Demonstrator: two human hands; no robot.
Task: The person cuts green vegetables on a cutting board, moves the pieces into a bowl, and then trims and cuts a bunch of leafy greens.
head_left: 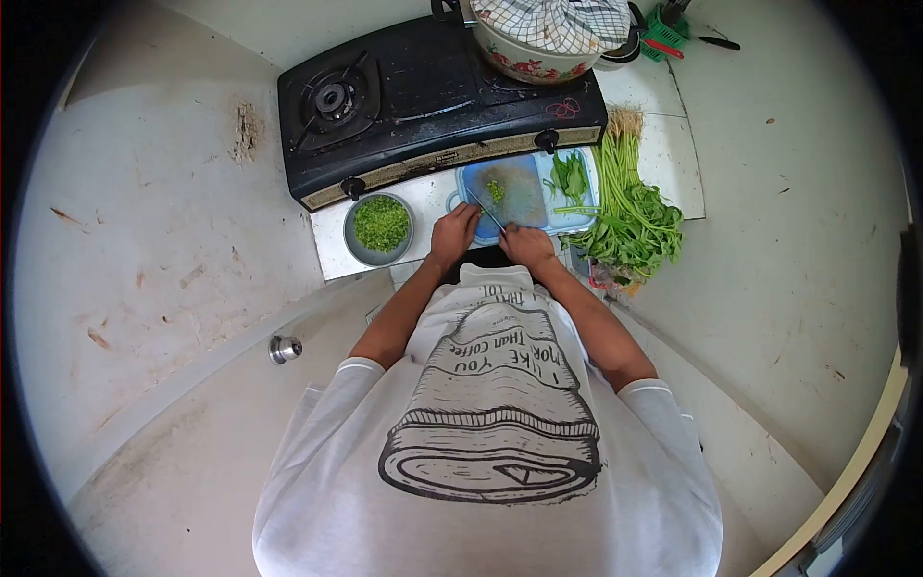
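Note:
A blue cutting board [524, 197] lies in front of me with a small heap of chopped greens [495, 190] on it. My right hand [527, 246] is closed around the handle end of a knife [486, 211], whose thin blade slants over the board toward the far left. At the board's left edge, my left hand [455, 233] has its fingers curled in close beside the blade; I cannot tell what is in them. Loose green leaves [570, 178] rest on the board's right part. A grey bowl [352, 245] of finely chopped greens [381, 224] stands left of my left hand.
Behind the board is a black two-burner gas stove [413, 101], with a cloth-covered pot [538, 69] on its right side. A large bunch of leafy greens [635, 207] lies right of the board. At the far right corner are a green basket [663, 37] and a dark knife [719, 43].

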